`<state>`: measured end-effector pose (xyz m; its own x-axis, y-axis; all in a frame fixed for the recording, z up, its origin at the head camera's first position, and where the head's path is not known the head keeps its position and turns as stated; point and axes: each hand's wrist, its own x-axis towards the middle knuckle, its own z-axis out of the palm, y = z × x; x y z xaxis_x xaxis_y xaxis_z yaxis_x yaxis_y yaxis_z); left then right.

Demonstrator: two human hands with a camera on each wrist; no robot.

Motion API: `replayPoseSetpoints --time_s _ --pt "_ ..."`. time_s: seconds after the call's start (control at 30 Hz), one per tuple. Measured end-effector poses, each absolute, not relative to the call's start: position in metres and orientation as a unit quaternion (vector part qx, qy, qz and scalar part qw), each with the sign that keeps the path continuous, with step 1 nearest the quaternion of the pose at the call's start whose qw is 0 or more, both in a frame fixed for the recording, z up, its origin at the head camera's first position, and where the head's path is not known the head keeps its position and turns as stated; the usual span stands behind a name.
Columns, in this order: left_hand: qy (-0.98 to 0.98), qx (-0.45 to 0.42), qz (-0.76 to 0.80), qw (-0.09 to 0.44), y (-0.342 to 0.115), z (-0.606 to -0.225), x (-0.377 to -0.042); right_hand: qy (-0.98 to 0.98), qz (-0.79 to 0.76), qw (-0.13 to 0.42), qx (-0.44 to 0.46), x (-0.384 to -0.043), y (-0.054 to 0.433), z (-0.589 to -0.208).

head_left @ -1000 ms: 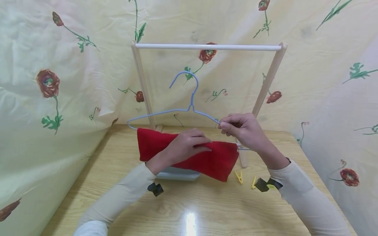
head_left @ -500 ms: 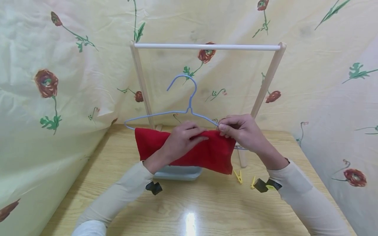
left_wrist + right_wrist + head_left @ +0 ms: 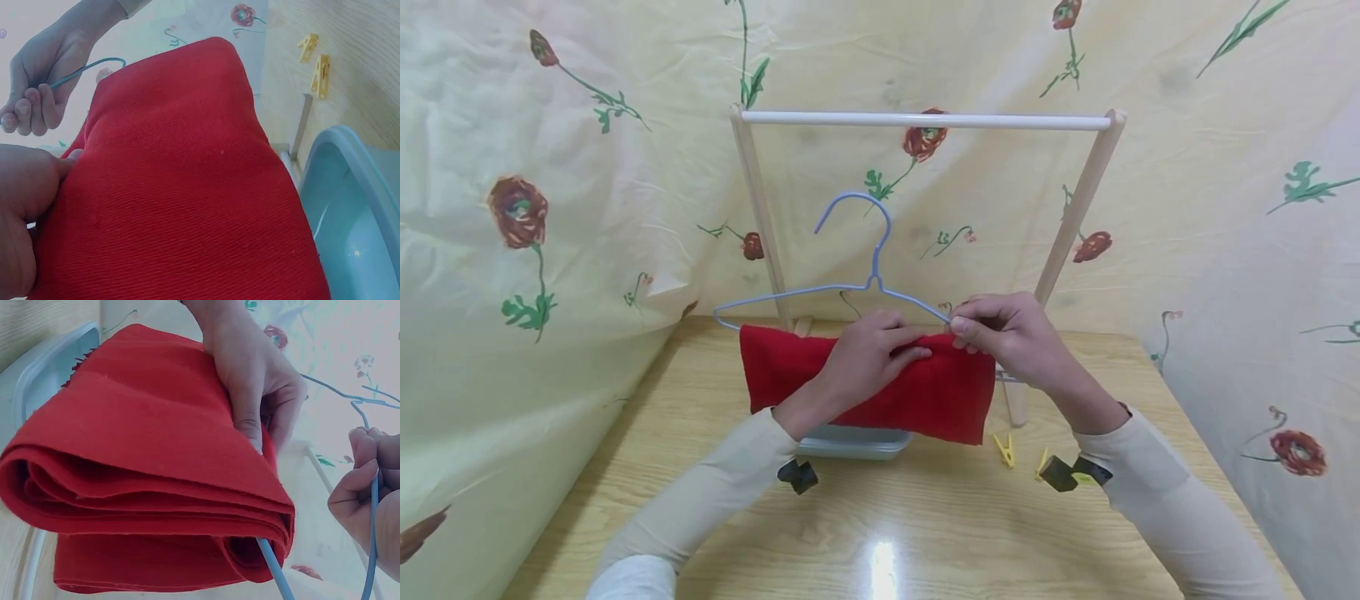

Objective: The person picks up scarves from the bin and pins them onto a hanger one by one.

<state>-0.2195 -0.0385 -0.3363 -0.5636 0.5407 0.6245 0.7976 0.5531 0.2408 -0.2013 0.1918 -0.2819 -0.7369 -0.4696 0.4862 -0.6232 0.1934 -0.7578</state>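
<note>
At the far left of the work, the rounded end of the blue hanger [image 3: 874,275] pokes out past the folded red cloth [image 3: 925,400], which hangs over the hanger's lower bar, above the wooden table [image 3: 917,517]. Partly hidden below the cloth is a pale blue tub [image 3: 853,450].

Next comes the left hand [image 3: 865,358], lying across the middle of the cloth. Its thumb and fingers are bent and close together, pinching the cloth near the top edge; the right wrist view shows the thumb on the near face and the fingers reaching behind the fold. How tightly they press, I cannot tell.

Above that hand, the hanger's hook curves up, in front of a rack with a white bar [image 3: 925,121].

Further right, the right hand [image 3: 1011,333] pinches the hanger's sloping right arm between thumb and forefinger, no gap between them, the other fingers curled in. Just below it the cloth's right end shows several loose layers, with the lower bar emerging from them.

On the table at the right lie two yellow clothespins [image 3: 1004,451], near each other, neither one touched.
</note>
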Motion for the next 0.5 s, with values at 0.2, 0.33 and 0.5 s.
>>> replayPoseSetpoints --time_s 0.2,0.33,0.5 --pt "-0.840 -0.415 -0.246 0.247 -0.0399 -0.3401 -0.2218 -0.773 0.528 0.082 0.341 -0.2022 0.1904 -0.2790" --pt "-0.827 -0.447 -0.238 0.244 -0.0412 -0.3421 -0.2239 -0.779 0.531 0.088 0.324 -0.2034 0.1891 -0.2776" --pt "-0.835 -0.461 -0.211 0.216 -0.0437 -0.3436 -0.2243 -0.780 0.531 0.090 0.317 -0.2043 0.1889 -0.2778"
